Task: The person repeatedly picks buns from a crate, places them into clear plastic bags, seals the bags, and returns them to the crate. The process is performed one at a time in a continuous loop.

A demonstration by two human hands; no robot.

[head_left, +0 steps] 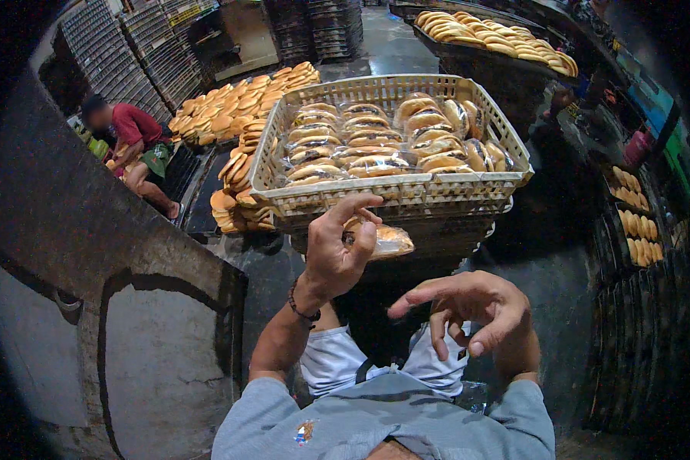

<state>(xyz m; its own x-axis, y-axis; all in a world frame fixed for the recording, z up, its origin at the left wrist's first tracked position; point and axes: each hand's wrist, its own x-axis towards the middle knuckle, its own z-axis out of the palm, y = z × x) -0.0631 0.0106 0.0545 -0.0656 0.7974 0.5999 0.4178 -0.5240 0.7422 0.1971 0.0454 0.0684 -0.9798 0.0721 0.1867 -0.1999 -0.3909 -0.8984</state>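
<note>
- Fingers [358, 217] of the left hand [337, 253]: curled and pinched on a clear bag of bread [387, 239], thumb and forefinger closed at its near end.
- Bag of bread: lay to the right of those fingers, long axis running left to right, just below the front rim of the plastic crate [406, 192].
- Plastic crate: stood directly beyond the fingers, filled with bagged buns [376, 138] in rows.
- Right hand [475, 310]: nearer the body, below and right of the bag, fingers spread apart, holding nothing; farther from the bag than the left.
- Loose buns [238, 107]: heaped beyond and left, beside a seated person [134, 138].
</note>
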